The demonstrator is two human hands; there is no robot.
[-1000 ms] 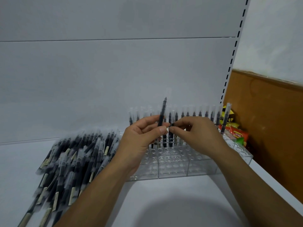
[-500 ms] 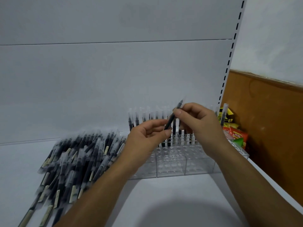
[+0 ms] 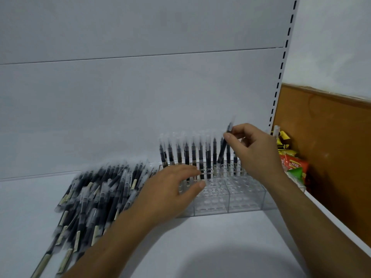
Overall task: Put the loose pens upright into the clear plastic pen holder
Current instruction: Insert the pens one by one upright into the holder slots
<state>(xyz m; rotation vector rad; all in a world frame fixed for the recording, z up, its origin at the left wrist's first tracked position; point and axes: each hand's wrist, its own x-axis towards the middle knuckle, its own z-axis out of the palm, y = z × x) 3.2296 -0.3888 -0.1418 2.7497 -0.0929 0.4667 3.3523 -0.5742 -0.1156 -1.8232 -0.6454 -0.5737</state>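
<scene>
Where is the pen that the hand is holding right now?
In the head view, right of centre: the right hand pinches the pen, tilted, its lower end among the upright pens at the back of the clear pen holder.

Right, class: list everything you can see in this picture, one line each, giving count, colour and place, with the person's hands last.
pen holder: one, clear, on the shelf against the back panel
upright pens: roughly a dozen, black with clear caps, in the holder's back rows
loose pens: a large pile, black with clear caps, lying left of the holder
held pen: one, black, tilted over the holder's back rows
snack packets: several, yellow, red and green, beyond the shelf's right edge
shelf: one, white, under the holder and pens
back panel: one, pale grey, behind the shelf
left hand: one, fingers straight, over the holder's left end
right hand: one, pinching the held pen near its top
</scene>
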